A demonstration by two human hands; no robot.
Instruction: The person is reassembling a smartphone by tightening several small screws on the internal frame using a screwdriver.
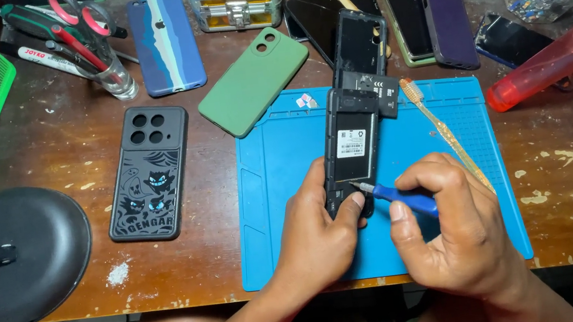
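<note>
The left hand gripped the opened phone, lengthwise toward the bench's far edge; the right hand pinched a blue screwdriver, tip pointing left at the phone.

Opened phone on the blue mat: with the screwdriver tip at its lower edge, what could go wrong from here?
1. The blue screwdriver in the right hand could slip off and gouge the opened phone, or jab the left hand's thumb right beside the tip.
2. Small loosened parts might roll off the blue mat onto the cluttered table.
3. The toothbrush lying near the right hand could get knocked aside.
</note>
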